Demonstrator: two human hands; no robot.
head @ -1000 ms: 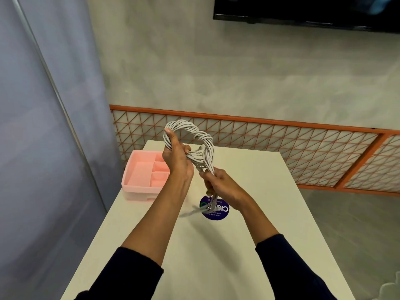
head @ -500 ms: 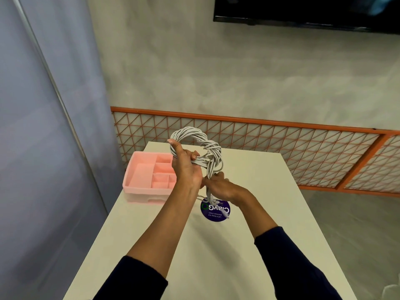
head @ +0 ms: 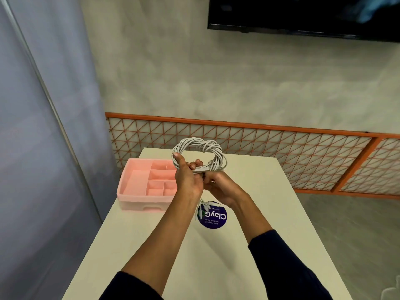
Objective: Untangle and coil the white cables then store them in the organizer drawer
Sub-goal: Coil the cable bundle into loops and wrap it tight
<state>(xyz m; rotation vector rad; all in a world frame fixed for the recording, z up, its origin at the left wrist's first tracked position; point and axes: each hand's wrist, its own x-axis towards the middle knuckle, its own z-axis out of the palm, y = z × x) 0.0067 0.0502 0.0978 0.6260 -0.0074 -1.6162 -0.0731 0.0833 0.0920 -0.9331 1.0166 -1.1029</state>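
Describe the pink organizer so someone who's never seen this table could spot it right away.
Find the white table in front of the orange lattice railing. At its far left corner sits the pink organizer, just left of the coiled white cables. It alone is pink, an open box divided into several compartments.

A white table [head: 216, 267] stands before a grey wall [head: 216, 83] with an orange lattice rail [head: 270, 144], a dark screen [head: 303, 14] above.
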